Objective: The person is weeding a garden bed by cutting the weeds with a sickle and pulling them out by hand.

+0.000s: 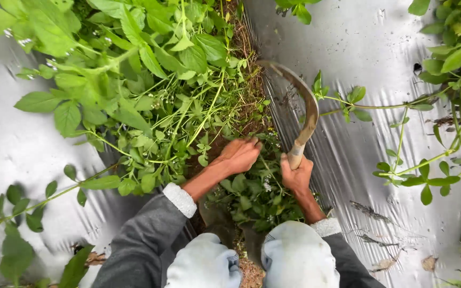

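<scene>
I look down between my knees (294, 250) at a narrow strip of soil and weeds that runs between two sheets of silvery plastic mulch (358, 48). My right hand (296, 175) is closed in a fist around the pale wooden handle of a sickle (304, 114); the handle sticks up out of my grip, and the curved, rusty blade arcs away from me and bends left, its tip ending above the weeds near the edge of the right-hand sheet. The blade hangs over the plastic and the edge of the strip; I cannot tell whether it touches anything.

My left hand (239, 154) is just beside the right one, a little further forward, palm down with the fingers curled into a clump of low green weeds (252, 194) at the soil line. It seems to grasp stems there, though the fingertips are buried in leaves and I cannot see exactly what they pinch. My grey sleeves with white knitted cuffs (180, 199) reach in from below.

To the left of my hands, a thick tangle of leafy plants (134, 80) with long thin stems spreads across the strip and over the left sheet. More leafy stems (417, 106) reach in from the right side across the other sheet, well apart from the sickle. Brown dry litter lies among the stalks ahead of my left hand
</scene>
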